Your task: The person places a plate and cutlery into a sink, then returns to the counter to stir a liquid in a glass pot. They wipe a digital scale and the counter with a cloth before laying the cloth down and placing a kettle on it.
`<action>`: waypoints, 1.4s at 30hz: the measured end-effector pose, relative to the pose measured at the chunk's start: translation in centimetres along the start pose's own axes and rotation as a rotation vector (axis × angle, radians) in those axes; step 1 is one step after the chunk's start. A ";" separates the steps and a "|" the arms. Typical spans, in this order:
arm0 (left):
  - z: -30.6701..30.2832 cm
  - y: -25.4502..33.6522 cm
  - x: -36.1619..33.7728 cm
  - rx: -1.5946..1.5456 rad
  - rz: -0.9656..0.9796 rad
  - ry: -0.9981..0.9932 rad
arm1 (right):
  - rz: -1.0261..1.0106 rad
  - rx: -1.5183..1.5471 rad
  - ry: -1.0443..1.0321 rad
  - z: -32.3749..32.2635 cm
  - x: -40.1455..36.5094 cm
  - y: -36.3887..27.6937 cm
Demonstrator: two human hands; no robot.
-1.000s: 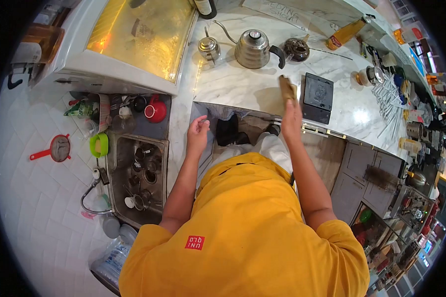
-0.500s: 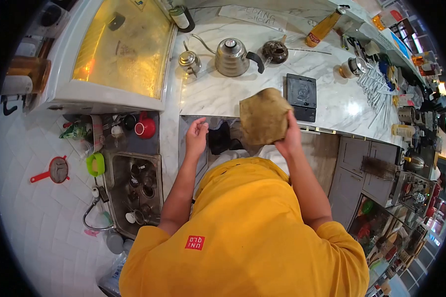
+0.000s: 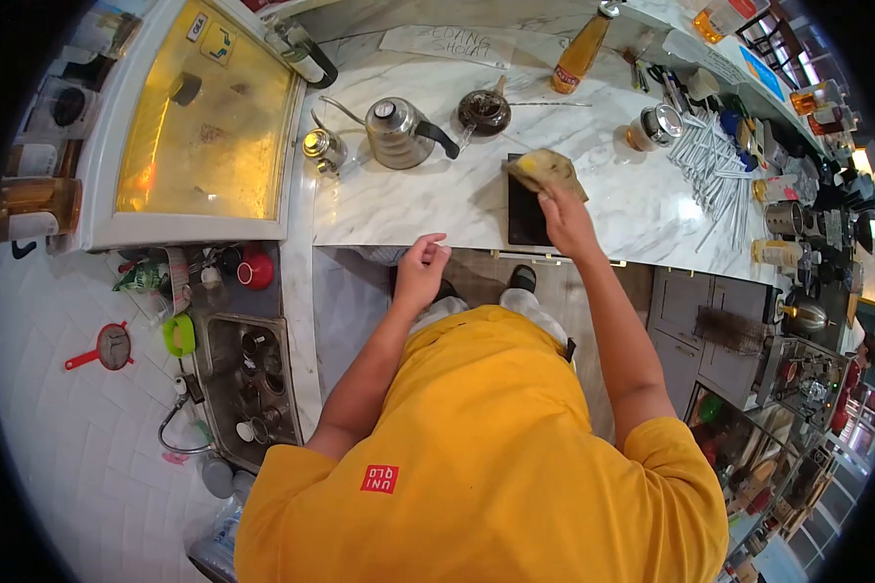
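Observation:
My right hand (image 3: pixel 571 225) is closed on a crumpled brown cloth (image 3: pixel 552 172). The cloth overlaps the far end of a flat black scale (image 3: pixel 528 218) on the marble counter (image 3: pixel 399 209). My left hand (image 3: pixel 422 273) hangs near the counter's front edge, holding nothing, its fingers loosely bent and partly apart. Behind the scale sit a round dark glass pot (image 3: pixel 484 113) and a steel gooseneck kettle (image 3: pixel 399 134) with a black handle. A smaller metal pot (image 3: pixel 323 148) stands left of the kettle.
An orange-brown bottle (image 3: pixel 581 53) stands at the back, near a handwritten paper sign (image 3: pixel 447 45). Many white straws (image 3: pixel 712 165) lie to the right beside a glass jar (image 3: pixel 654 127). On the left are a yellow-lit display case (image 3: pixel 204 126) and a sink (image 3: pixel 222 379) with dishes.
My right hand has carried the cloth forward from the counter edge onto the scale, and the cloth is now bunched. My left hand has shifted right in view. The camera view has turned slightly.

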State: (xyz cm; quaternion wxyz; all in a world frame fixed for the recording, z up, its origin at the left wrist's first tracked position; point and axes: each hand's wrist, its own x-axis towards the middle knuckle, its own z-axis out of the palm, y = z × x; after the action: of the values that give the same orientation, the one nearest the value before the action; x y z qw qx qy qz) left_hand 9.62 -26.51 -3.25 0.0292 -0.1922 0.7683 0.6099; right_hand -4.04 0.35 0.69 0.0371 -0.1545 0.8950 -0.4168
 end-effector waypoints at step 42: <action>13.0 3.5 3.2 0.646 0.161 -0.086 | 0.164 -0.275 -0.355 -2.9 1.4 3.5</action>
State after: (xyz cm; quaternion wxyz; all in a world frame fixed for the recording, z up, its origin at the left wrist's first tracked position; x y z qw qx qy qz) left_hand 2.99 -14.34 -4.20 0.0726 -0.0857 0.9327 0.3428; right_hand -6.74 4.15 0.04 0.2062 -0.1556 0.9324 -0.2529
